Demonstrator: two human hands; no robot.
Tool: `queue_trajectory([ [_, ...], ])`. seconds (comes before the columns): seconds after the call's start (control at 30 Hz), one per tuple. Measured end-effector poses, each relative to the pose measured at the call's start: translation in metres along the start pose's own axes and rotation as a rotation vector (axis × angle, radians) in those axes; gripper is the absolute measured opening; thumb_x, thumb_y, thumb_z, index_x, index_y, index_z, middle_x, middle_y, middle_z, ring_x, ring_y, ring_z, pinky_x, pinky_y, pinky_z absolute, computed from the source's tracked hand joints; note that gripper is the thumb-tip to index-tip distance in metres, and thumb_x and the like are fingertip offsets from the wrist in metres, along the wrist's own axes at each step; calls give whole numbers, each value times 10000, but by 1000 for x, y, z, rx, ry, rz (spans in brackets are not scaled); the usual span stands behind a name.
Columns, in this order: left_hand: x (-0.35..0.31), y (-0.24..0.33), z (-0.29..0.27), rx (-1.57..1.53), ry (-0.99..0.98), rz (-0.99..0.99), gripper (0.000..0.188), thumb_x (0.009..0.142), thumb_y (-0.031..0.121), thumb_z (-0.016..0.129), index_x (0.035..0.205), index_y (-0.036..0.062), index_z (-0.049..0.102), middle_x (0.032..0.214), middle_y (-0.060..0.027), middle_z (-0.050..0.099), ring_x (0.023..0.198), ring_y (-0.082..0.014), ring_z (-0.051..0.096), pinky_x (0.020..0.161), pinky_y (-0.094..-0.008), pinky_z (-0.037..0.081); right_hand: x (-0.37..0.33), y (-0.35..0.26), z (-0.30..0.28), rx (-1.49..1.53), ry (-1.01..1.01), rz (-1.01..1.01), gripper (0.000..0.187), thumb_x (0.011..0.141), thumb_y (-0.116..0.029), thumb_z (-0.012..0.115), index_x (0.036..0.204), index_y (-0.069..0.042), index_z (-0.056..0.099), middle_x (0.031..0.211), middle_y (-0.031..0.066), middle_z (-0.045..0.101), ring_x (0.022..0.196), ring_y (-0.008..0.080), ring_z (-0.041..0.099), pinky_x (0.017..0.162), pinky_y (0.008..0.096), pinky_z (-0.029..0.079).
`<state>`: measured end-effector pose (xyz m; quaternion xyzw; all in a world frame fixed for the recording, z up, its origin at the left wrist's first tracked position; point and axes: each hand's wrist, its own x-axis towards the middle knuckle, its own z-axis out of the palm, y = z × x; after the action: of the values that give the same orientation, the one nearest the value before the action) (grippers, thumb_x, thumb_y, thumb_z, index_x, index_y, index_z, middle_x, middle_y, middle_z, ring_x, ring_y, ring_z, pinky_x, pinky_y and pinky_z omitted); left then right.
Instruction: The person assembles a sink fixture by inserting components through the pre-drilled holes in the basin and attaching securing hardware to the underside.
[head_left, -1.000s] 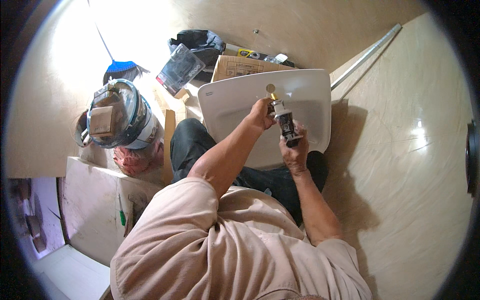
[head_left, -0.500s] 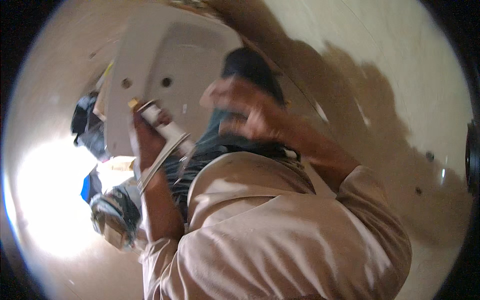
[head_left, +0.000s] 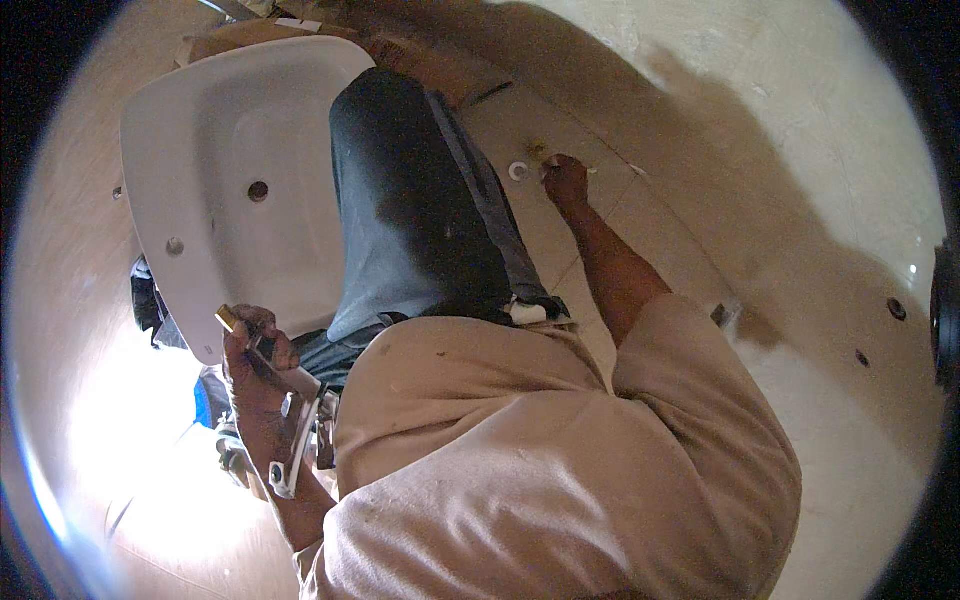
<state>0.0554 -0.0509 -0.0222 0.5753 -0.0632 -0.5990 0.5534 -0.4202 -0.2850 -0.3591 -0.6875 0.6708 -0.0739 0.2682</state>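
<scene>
My left hand (head_left: 255, 375) is closed around a shiny metal tap (head_left: 297, 425). A brass-coloured end (head_left: 228, 319) sticks out past the fingers, and a long flat chrome part lies along my wrist. My right arm stretches forward to the floor, where my right hand (head_left: 567, 182) is closed, its fingertips low; what they hold, if anything, is too small to make out. Just left of it lies a small white ring (head_left: 518, 171). A white washbasin (head_left: 190, 130) with a drain hole and a smaller tap hole rests left of my leg, close to the left hand.
Behind the basin is brown cardboard (head_left: 250, 38). Dark bags or cloths (head_left: 150, 305) lie at the basin's left, beside a glaring patch of light. Small dark round pieces (head_left: 896, 309) are on the tiled floor (head_left: 680, 230) at the right.
My right hand has moved from over my lap out to the floor on the right. My left hand, still gripping the tap, has come lower and nearer my body. The view has shifted.
</scene>
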Motion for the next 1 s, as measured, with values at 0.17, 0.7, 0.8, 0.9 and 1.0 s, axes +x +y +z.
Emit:
queue_trajectory([
  [0.17, -12, 0, 21, 87, 66, -9, 330, 967, 391, 702, 1123, 127, 581, 914, -60, 592, 586, -161, 585, 521, -318, 509, 4, -54, 8, -9, 157, 16, 380, 827, -202, 792, 1176, -59, 746, 1113, 223, 724, 1060, 402, 696, 925, 457, 557],
  [0.7, -15, 5, 70, 551, 25, -87, 419, 875, 281, 828, 1171, 35, 664, 936, -36, 676, 808, -133, 646, 734, -303, 558, 18, -77, -28, 598, -57, 174, 305, 957, -125, 694, 1247, -30, 680, 1177, 142, 718, 1029, 243, 704, 861, 401, 582],
  [0.8, -32, 25, 89, 772, -11, -51, 469, 861, 339, 846, 1172, 26, 685, 973, -52, 695, 879, -156, 642, 821, -326, 533, -6, -196, -137, 1046, -56, 143, 337, 1017, -106, 658, 1334, 8, 639, 1152, 159, 721, 986, 255, 709, 847, 376, 581],
  [0.9, -33, 22, 104, 866, -92, 43, 463, 875, 377, 823, 1176, 47, 701, 958, -67, 698, 883, -171, 637, 826, -351, 522, -36, -264, -225, 1043, -292, -88, 290, 1014, -67, 646, 1293, 0, 680, 1088, 120, 718, 863, 224, 687, 792, 360, 574],
  [1.0, -37, 15, 109, 858, -127, 65, 450, 878, 375, 817, 1149, 36, 698, 923, -79, 695, 865, -169, 636, 800, -350, 521, -89, -327, -257, 971, -736, -117, 252, 987, -15, 651, 1229, -14, 725, 1031, 74, 705, 799, 172, 660, 728, 311, 561],
])
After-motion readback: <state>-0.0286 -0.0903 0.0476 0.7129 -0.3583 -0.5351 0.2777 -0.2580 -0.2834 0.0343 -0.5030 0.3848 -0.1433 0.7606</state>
